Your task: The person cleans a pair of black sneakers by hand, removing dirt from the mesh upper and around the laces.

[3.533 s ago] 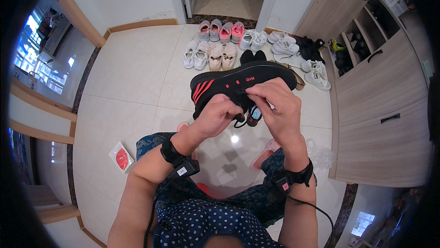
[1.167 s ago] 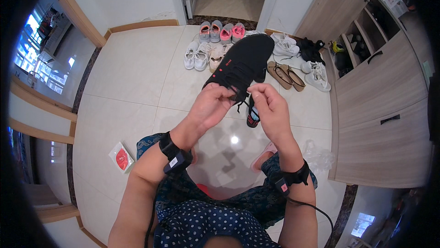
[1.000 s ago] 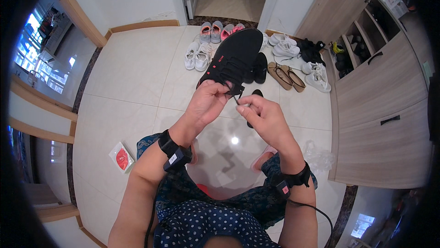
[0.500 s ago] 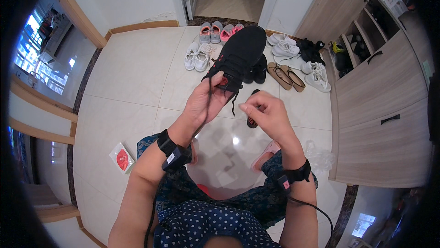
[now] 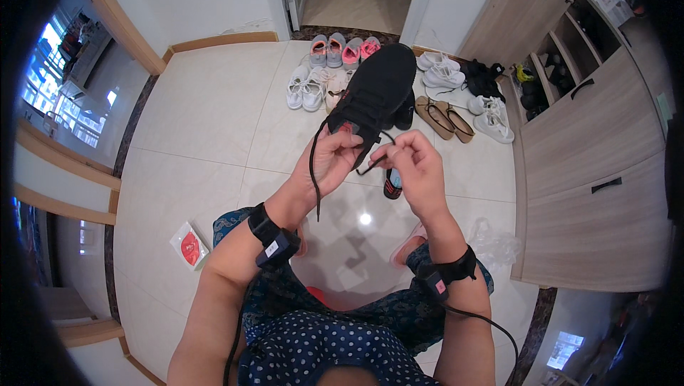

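Note:
A black lace-up sneaker (image 5: 379, 85) hangs in front of me, toe pointing up and away. My left hand (image 5: 329, 161) grips it at the collar and tongue, thumb across the opening. One loose black shoelace end (image 5: 312, 172) dangles beside that wrist. Between thumb and fingers my right hand (image 5: 416, 169) pinches the other lace end, just right of the heel; its tip curls below the fingers. Partly hidden behind the right hand, a dark shoe with red marks (image 5: 392, 188) lies on the floor.
Several pairs of shoes stand by the doorway, among them white sneakers (image 5: 308, 89), grey-and-pink sneakers (image 5: 328, 52) and brown flats (image 5: 436, 119). On the right is a wooden shoe cabinet (image 5: 591, 151) with an open compartment. A white-and-red packet (image 5: 189, 246) and a clear plastic bag (image 5: 491, 240) lie on the floor.
My right hand has moved up to the shoe and taken hold of a lace end. The sneaker has tilted slightly, and the other lace now hangs outside my left wrist.

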Tool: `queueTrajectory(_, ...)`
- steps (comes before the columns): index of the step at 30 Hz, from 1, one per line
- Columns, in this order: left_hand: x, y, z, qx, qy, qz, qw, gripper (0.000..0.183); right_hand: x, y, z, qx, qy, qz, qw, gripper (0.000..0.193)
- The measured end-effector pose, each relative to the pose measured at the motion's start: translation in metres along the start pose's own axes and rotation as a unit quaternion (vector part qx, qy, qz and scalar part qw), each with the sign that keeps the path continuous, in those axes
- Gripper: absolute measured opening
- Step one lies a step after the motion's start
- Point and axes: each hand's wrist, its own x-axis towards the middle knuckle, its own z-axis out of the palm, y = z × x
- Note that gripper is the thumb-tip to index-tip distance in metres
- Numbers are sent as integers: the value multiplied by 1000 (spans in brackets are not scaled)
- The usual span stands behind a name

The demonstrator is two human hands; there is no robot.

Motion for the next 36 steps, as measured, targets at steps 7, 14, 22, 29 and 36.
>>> queueTrajectory(7, -8, -14, 6, 48, -5, -45, 998, 45, 1, -3, -5, -37, 11, 10, 999, 7)
queueTrajectory(14, -14, -17, 20, 151, 50, -55, 986, 28, -5, -3, 1, -219, 19, -70, 973, 9)
queueTrajectory(22, -3, -13, -6, 112, 146, -52, 981, 23, -2, -27, -19, 38, -136, 102, 985, 15)
queueTrajectory(29, 8, -13, -34, 44, 195, -80, 976, 27, -6, -45, -28, 43, -139, 37, 989, 20)
queueTrajectory(36, 11, -17, -31, 3, 167, -85, 982, 27, -8, -47, -16, 120, -62, -87, 987, 33)
